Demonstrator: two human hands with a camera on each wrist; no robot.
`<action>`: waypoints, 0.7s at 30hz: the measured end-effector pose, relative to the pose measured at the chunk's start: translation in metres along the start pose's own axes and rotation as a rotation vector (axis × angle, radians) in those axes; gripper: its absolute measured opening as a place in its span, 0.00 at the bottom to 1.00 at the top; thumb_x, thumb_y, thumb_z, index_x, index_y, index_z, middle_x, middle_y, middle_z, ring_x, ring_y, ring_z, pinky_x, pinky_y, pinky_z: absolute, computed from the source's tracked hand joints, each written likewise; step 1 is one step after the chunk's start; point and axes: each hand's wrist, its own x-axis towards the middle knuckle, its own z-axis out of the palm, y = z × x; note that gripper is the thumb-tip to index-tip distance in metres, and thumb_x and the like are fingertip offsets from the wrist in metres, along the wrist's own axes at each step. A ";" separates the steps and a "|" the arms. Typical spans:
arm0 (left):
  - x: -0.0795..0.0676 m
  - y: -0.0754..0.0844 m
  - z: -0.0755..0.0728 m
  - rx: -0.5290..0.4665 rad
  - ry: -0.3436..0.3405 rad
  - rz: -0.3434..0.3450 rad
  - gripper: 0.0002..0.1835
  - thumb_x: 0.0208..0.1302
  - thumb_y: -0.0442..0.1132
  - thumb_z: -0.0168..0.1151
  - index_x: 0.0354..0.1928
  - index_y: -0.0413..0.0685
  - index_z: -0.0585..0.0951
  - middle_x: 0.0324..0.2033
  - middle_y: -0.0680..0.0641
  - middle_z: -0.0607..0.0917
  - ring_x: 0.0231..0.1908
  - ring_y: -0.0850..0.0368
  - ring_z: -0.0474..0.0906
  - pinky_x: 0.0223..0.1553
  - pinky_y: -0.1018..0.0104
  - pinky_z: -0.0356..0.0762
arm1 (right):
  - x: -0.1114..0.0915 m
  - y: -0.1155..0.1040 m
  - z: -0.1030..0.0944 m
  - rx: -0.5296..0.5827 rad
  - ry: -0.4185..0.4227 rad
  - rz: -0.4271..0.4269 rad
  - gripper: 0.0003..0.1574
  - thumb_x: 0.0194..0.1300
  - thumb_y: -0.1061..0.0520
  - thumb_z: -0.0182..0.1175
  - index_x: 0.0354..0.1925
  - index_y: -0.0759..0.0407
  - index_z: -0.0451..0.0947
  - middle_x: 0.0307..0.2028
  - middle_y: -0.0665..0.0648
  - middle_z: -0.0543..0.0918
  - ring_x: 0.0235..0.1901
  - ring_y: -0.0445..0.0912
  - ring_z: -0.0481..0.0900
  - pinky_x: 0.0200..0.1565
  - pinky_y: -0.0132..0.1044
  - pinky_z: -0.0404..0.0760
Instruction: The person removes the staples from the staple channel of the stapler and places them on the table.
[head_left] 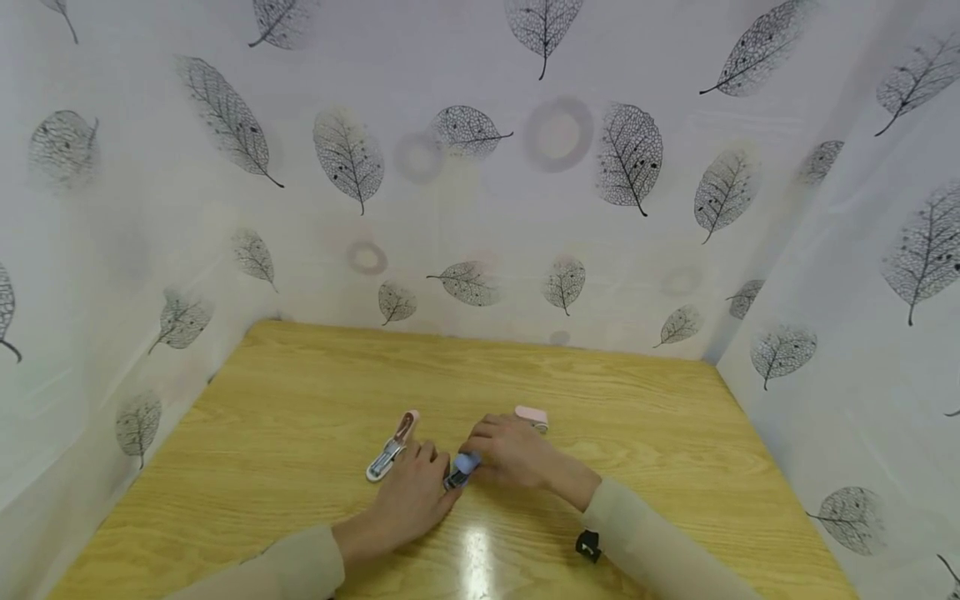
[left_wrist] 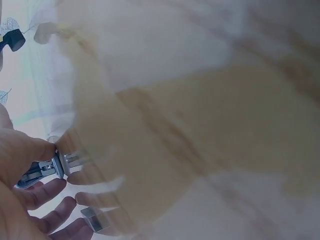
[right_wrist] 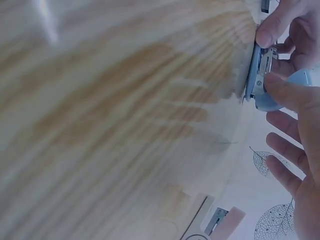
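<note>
Both hands are on a small blue stapler (head_left: 467,463), its top lifted so the metal inside shows. My left hand (head_left: 411,498) pinches one end between thumb and forefinger, and its other fingers are spread in the left wrist view. My right hand (head_left: 516,450) grips the blue top, its thumb (right_wrist: 282,90) lying on the stapler; the remaining fingers stay loose. Just left of the left hand, a pink-and-white stapler (head_left: 386,461) lies opened out, partly covered by that hand. Beyond the right hand is another pink-topped stapler (head_left: 532,417), partly hidden.
A small black object (head_left: 588,546) lies beside the right sleeve. The wooden table (head_left: 315,375) is bounded at the back and sides by pale leaf-print sheeting (head_left: 480,217). Light glares off the tabletop near its front.
</note>
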 end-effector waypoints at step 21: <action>-0.004 -0.001 -0.001 -0.013 -0.023 -0.032 0.22 0.64 0.57 0.73 0.44 0.44 0.84 0.39 0.45 0.84 0.41 0.50 0.81 0.48 0.53 0.83 | -0.002 0.011 0.000 0.130 -0.078 0.191 0.23 0.66 0.40 0.72 0.53 0.49 0.85 0.49 0.47 0.89 0.53 0.44 0.86 0.58 0.40 0.85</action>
